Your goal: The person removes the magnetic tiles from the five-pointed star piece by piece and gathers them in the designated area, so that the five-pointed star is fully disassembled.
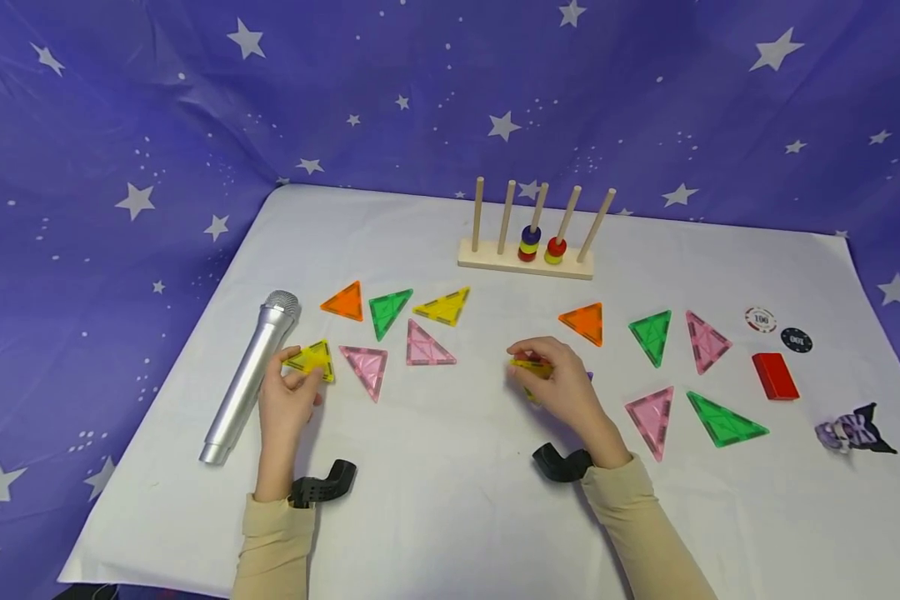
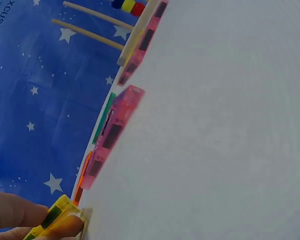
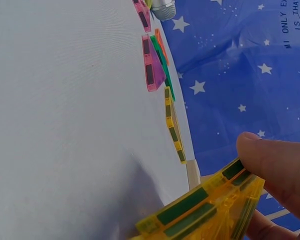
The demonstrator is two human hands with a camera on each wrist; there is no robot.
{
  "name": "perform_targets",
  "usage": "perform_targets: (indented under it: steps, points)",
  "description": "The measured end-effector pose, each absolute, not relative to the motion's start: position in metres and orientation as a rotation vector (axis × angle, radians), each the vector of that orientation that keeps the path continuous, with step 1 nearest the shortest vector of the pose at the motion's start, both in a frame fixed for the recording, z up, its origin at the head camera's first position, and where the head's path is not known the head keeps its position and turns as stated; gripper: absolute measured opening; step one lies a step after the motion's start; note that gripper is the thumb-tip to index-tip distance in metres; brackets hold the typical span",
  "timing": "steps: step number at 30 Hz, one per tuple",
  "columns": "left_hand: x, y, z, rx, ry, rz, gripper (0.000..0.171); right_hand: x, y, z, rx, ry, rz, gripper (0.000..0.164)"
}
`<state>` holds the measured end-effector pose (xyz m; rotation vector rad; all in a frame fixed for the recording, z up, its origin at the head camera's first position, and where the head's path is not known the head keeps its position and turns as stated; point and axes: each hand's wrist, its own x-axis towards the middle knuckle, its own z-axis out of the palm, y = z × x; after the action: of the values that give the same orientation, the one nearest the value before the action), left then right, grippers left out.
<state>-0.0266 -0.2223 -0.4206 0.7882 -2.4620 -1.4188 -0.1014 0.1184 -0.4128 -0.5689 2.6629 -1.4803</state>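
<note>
On the left, my left hand [image 1: 288,400] pinches a yellow triangular magnetic tile [image 1: 313,358] between thumb and fingers. The same tile's edge [image 2: 52,216] shows in the left wrist view. My right hand [image 1: 562,383] holds another yellow magnetic tile [image 3: 205,207] over the right-centre of the table; two rows of dark magnets show along its edge. A purple corner [image 1: 589,377] peeks out beside the right hand, the rest hidden beneath it. Nearest the left hand lies a pink triangular tile [image 1: 367,367], with a second pink tile [image 1: 425,346] to its right.
A silver microphone [image 1: 251,375] lies left of the left hand. Behind stand wooden pegs on a base [image 1: 487,257] with coloured rings. More triangular tiles, including a green one [image 1: 723,419], lie at right, near poker chips [image 1: 761,319], a red box [image 1: 776,377] and a small figure [image 1: 847,433].
</note>
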Motion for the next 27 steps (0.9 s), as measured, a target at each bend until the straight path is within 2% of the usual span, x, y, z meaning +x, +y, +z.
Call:
perform_targets:
  steps: [16, 20, 27]
  points:
    - [-0.028, -0.219, -0.420, 0.619, -2.594, -1.194, 0.041, -0.104, 0.125, -0.411, -0.639, 2.610, -1.443, 0.025]
    - [-0.037, -0.195, -0.412, 0.391, -2.627, -1.301, 0.038, -0.105, 0.128, -0.409, -0.676, 2.600, -1.411, 0.026]
    - [-0.060, -0.131, -0.408, -0.185, -2.768, -1.512, 0.037, -0.108, 0.134, -0.413, -0.813, 2.519, -1.406, 0.031]
